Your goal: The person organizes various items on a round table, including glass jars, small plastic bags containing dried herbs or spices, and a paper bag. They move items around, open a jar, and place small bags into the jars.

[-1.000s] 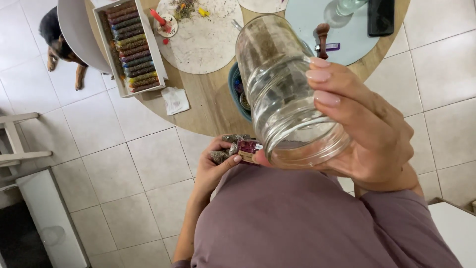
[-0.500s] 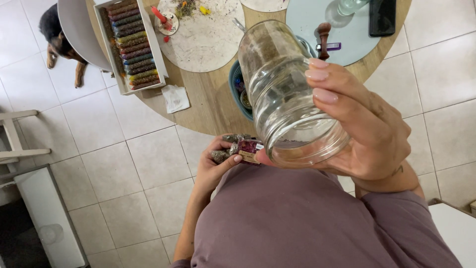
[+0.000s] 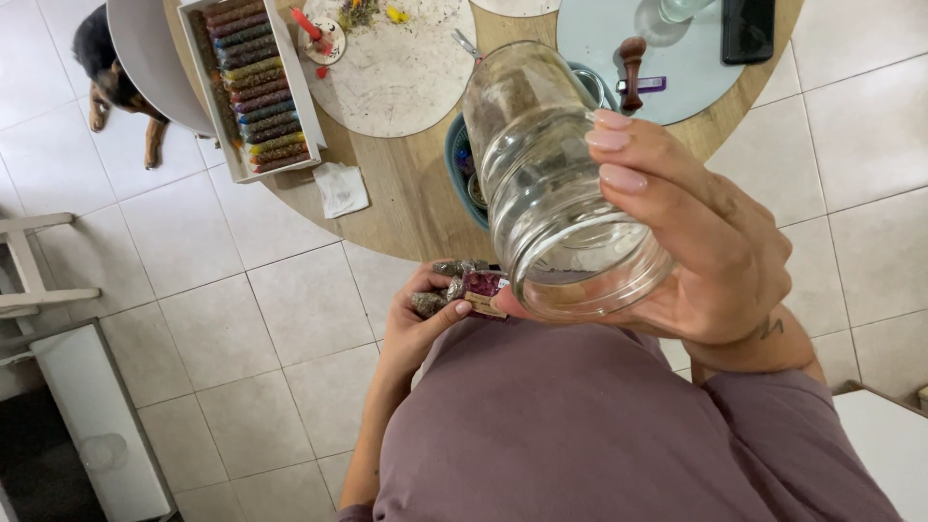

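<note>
- Right hand (image 3: 710, 246) is up close to the camera, wrapped around a clear glass jar (image 3: 556, 184); the jar is tilted, its open mouth facing back towards the person.
- Left hand (image 3: 425, 319) sits low against the mauve shirt (image 3: 580, 435), curled around a small bundle of vials (image 3: 462, 285), which lies at 8 o'clock from the jar's mouth.
- Round wooden tabletop (image 3: 406, 203) lies beyond, at 12 o'clock.
- On it, a white tray of coloured tubes (image 3: 253, 87) at 10 o'clock, a pale round mat (image 3: 396, 68) beside it, and a wooden stamp (image 3: 632, 72) at 1 o'clock.
- A dog (image 3: 111, 82) rests on the tiled floor at 10 o'clock.
</note>
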